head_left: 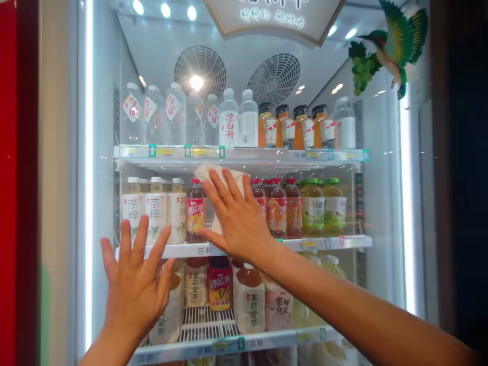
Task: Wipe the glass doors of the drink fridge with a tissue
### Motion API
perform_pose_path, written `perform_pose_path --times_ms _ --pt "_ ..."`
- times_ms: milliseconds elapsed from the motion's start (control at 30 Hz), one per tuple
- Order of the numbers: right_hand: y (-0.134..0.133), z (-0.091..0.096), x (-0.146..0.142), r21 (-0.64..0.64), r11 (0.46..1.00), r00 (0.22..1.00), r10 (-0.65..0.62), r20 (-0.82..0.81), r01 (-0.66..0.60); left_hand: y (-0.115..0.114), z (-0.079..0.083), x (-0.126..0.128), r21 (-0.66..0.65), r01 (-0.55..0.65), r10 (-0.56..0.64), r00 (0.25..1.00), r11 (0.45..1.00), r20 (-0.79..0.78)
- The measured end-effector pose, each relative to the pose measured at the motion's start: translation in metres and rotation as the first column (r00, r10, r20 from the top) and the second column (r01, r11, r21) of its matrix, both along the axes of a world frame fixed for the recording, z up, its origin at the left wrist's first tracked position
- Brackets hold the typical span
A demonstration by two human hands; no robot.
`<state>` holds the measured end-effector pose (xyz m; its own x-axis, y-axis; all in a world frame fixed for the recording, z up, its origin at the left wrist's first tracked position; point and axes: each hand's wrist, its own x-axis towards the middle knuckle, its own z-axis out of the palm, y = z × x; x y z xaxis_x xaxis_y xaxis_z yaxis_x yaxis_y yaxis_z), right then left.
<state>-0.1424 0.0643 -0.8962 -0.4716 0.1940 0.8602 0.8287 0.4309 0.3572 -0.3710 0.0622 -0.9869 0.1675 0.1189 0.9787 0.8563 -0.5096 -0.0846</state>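
Observation:
My right hand (240, 221) lies flat with fingers spread over a white cloth (205, 172), holding it against the glass front of a drinks fridge. Part of the cloth is hidden under the palm; whether it is fabric or paper I cannot tell. My left hand (135, 277) is raised at the lower left with fingers stretched apart and nothing in it. Its palm faces the glass, though contact is not plain. Behind the glass, by the right hand, stands a red-capped tea bottle (196, 211); white-labelled bottles (132, 203) show above the left hand.
Inside, the top shelf (263, 153) carries clear water bottles (229, 119) and dark-capped amber bottles (303, 127). Green-capped bottles (313, 203) stand at middle right, large bottles (249, 300) below. A bird decoration (396, 46) is at the upper right. Light strips (88, 178) run along both sides.

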Motion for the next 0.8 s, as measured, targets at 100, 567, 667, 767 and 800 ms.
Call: perform_pose_path --times_ms 100,567,667,767,800 --pt "-0.006 -0.057 -0.013 -0.073 0.997 0.974 -0.007 0.228 0.025 0.002 -0.009 -0.015 -0.049 -0.014 0.015 1.0 0.999 0.02" --pt "0.014 0.042 -0.115 0.181 0.979 0.89 -0.16 0.426 0.089 -0.009 -0.019 -0.054 -0.019 -0.117 0.117 0.992 0.993 0.049" --pt "0.008 0.001 -0.141 0.207 0.976 0.726 -0.194 0.66 0.073 -0.013 -0.031 -0.064 -0.01 -0.124 0.124 0.991 0.992 0.051" --pt "0.001 -0.029 -0.143 0.217 0.976 0.534 -0.189 0.824 0.011 -0.014 -0.035 -0.072 0.015 -0.124 0.124 0.992 0.992 0.039" --pt "0.002 -0.025 -0.14 0.221 0.975 0.513 -0.193 0.837 0.005 -0.014 -0.034 -0.073 0.025 -0.125 0.124 0.992 0.992 0.031"
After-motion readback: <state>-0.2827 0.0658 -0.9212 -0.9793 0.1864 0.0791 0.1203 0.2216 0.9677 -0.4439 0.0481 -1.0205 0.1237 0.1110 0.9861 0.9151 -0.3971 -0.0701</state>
